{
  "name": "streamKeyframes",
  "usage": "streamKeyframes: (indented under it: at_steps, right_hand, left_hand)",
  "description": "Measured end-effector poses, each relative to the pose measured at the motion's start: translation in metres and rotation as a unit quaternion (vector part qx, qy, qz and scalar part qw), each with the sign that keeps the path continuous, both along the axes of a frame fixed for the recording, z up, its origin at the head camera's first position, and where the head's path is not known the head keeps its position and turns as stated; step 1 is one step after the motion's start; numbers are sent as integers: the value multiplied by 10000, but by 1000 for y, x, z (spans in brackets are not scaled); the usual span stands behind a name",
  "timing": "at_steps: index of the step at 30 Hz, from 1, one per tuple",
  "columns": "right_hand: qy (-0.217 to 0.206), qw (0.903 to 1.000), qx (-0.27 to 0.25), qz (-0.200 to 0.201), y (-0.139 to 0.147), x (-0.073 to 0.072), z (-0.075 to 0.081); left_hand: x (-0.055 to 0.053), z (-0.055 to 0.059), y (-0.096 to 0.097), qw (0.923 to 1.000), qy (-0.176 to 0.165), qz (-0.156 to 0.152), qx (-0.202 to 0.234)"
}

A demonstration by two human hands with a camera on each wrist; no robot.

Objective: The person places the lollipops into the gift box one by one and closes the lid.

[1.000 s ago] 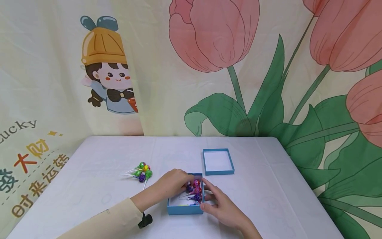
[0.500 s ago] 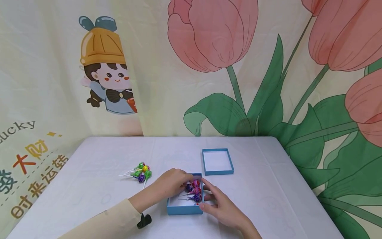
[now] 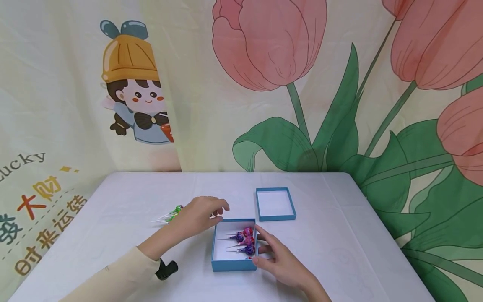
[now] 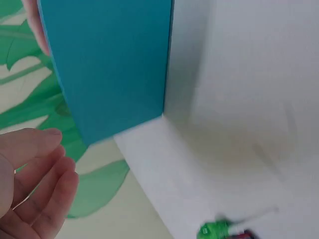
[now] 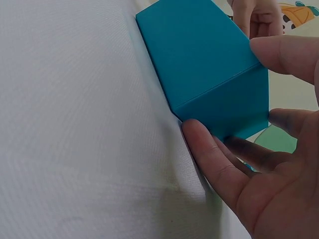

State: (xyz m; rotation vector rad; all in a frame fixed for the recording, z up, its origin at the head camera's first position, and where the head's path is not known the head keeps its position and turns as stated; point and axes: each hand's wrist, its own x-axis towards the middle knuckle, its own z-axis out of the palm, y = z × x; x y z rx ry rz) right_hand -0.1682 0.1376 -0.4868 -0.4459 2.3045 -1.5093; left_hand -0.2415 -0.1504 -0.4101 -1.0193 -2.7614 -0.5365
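Note:
A blue box with a white inside stands on the table, its top uncovered. Several lollipops in purple and pink-red wrappers lie in its right half, sticks pointing left. At the box's right side my right hand holds it, thumb at the near corner and forefinger at the far one; the right wrist view shows its fingers along the blue wall. My left hand, loosely bent and holding nothing, hovers past the box's far left corner. Behind it shows a pile of green lollipops, mostly hidden.
The box's shallow blue lid lies on the white-covered table, beyond the box and to its right. A printed curtain with tulips hangs behind the table's far edge.
My left hand has come out of the box and moved up and left, now covering part of the lollipop pile. The right hand and the box have stayed in place.

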Motion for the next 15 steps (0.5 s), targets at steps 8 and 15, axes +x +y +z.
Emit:
streamKeyframes:
  at_steps: [8,15]
  right_hand:
    - [30,10000,-30,2,0,0,0]
    - [32,10000,-30,-5,1,0,-1]
  left_hand:
    - [-16,10,-46,9978,34,637,167]
    - [-29,5,-84,9925,-276,1181,165]
